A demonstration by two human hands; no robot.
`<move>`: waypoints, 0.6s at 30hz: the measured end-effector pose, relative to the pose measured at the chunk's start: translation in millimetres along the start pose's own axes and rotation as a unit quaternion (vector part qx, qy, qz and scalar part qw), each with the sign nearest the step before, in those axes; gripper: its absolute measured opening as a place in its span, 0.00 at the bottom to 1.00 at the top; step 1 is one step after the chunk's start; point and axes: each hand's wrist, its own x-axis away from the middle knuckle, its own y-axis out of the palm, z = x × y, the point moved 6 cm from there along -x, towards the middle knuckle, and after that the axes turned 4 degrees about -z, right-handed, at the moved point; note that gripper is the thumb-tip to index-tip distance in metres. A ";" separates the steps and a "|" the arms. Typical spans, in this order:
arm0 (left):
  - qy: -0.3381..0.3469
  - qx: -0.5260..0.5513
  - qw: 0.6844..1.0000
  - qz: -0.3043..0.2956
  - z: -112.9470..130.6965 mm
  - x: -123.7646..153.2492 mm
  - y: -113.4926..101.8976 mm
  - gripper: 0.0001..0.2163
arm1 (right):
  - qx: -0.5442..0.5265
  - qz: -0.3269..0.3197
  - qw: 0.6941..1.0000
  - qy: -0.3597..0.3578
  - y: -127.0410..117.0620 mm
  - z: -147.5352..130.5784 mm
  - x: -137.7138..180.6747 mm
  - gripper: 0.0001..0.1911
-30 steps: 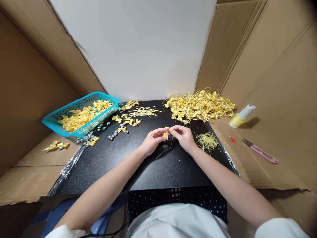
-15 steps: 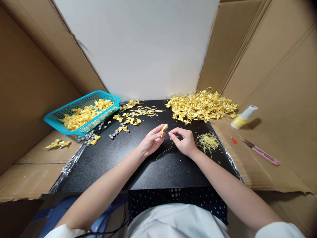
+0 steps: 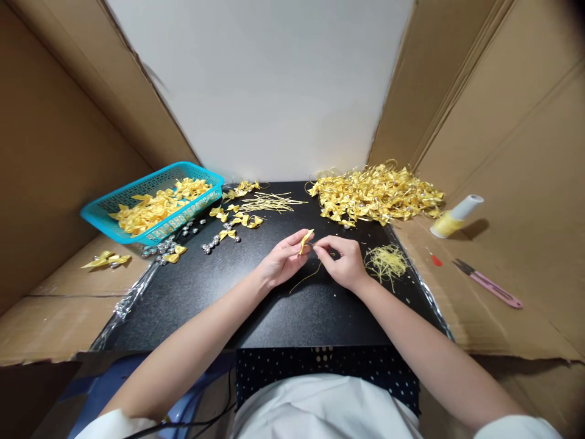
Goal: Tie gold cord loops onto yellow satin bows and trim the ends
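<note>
While my left hand (image 3: 280, 263) is pinching the yellow bow (image 3: 306, 238), my right hand (image 3: 343, 263) is nipping what seems the gold thread (image 3: 303, 281); gentle tautness is helping.

Glossy satin bows (image 3: 153, 209) fill a plastic lattice basket (image 3: 114, 204), upper left; matt black tabletop (image 3: 256, 305); rough brown cardboard (image 3: 503, 122), right.

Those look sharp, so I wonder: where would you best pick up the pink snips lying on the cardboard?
Take the snips by the pink handle, from above on the right side: they lie flat, with the dark blades pointing left toward the black table.
</note>
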 end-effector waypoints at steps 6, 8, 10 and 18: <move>-0.004 0.013 1.000 -0.015 0.0 0.2 4.1 0.16 | 0.013 -0.005 1.000 -0.014 -1.1 -2.2 -0.1 0.08; -0.004 0.014 1.000 -0.016 0.3 0.4 4.5 0.16 | 0.013 -0.004 1.000 -0.018 -1.3 -2.8 -0.1 0.08; -0.005 0.013 1.000 -0.016 0.3 0.6 4.5 0.16 | 0.008 -0.003 1.000 -0.022 -1.4 -3.3 -0.1 0.07; -0.010 -0.008 1.000 -0.002 -0.6 0.8 1.1 0.15 | 0.021 -0.006 1.000 -0.006 -1.2 -1.2 0.5 0.08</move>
